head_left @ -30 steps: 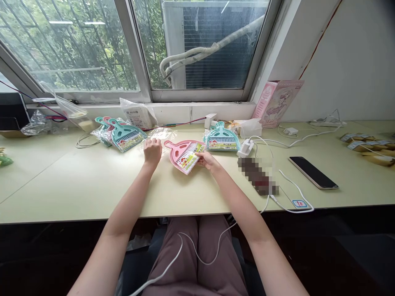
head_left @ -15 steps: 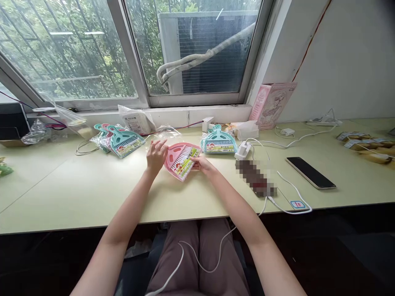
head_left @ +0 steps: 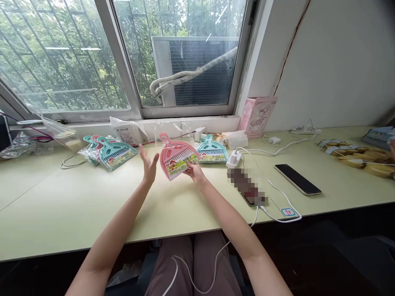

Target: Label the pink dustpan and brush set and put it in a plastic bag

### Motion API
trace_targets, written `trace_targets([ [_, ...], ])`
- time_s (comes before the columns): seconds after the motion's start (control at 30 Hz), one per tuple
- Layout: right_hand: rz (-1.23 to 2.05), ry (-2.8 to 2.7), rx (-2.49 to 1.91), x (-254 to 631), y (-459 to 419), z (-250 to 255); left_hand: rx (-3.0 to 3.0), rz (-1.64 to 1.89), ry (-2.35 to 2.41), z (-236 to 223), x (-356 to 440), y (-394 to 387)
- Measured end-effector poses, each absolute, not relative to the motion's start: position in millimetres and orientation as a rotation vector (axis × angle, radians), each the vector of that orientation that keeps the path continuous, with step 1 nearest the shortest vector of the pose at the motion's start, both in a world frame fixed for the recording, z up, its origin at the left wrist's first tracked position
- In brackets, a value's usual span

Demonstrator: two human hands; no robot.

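Observation:
A pink toy dustpan and brush set (head_left: 179, 155), with white bristles and a printed label, is held up above the table in clear wrapping. My right hand (head_left: 195, 171) grips its lower right corner, thumb over the label. To its left, my left hand (head_left: 149, 166) is apart from the set, fingers raised and thumb spread. Just behind the set on the right lies a turquoise dustpan set (head_left: 211, 151). Further left, several more wrapped sets, turquoise and pink, form a pile (head_left: 112, 152).
A pixelated phone (head_left: 247, 187) with a white cable lies right of my forearm, and a black phone (head_left: 298, 179) beyond it. A white charger (head_left: 233, 158), a pink box (head_left: 257, 117) and yellow bundles (head_left: 354, 154) stand further off. At the right edge, part of another person's hand shows.
My left hand has let go of the pink set and opened beside it. The set is raised and turned more upright, its handle now showing. The camera view has shifted right.

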State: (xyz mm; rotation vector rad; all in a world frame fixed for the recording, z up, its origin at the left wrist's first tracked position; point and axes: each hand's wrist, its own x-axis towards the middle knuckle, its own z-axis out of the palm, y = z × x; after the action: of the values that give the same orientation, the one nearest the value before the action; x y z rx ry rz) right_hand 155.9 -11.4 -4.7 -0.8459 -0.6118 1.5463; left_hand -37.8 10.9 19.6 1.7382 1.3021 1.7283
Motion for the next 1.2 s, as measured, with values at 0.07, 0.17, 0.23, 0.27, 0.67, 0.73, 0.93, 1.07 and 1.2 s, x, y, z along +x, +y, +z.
trace_targets([
  [0.07, 1.547, -0.626, -0.851, 156, -12, -6, 1.614, 1.429, 1.034, 18, -41, 19],
  [0.17, 1.554, -0.654, -0.866, 155, -12, -8, 1.472, 1.257, 0.841, 7, -40, 27],
  [0.23, 1.548, -0.666, -0.871, 154, -12, -9, 1.410, 1.325, 0.834, -1, -37, 29],
  [0.27, 1.544, -0.668, -0.872, 154, -12, -9, 1.385, 1.363, 0.845, -4, -35, 30],
  [0.67, 1.460, -0.490, -0.740, 159, -10, -10, 1.507, 1.438, 1.063, -10, -43, 36],
  [0.73, 1.431, -0.470, -0.714, 161, -10, -9, 1.650, 1.381, 1.096, -14, -38, 34],
  [0.93, 1.397, -0.424, -0.689, 168, -6, -9, 1.924, 0.863, 0.847, -15, -32, 23],
  [1.07, 1.458, -0.507, -0.687, 172, -4, -9, 1.744, 0.913, 0.816, -12, -47, 31],
  [1.2, 1.586, -0.717, -0.710, 167, -8, -9, 1.175, 1.322, 0.589, 5, -57, 31],
])
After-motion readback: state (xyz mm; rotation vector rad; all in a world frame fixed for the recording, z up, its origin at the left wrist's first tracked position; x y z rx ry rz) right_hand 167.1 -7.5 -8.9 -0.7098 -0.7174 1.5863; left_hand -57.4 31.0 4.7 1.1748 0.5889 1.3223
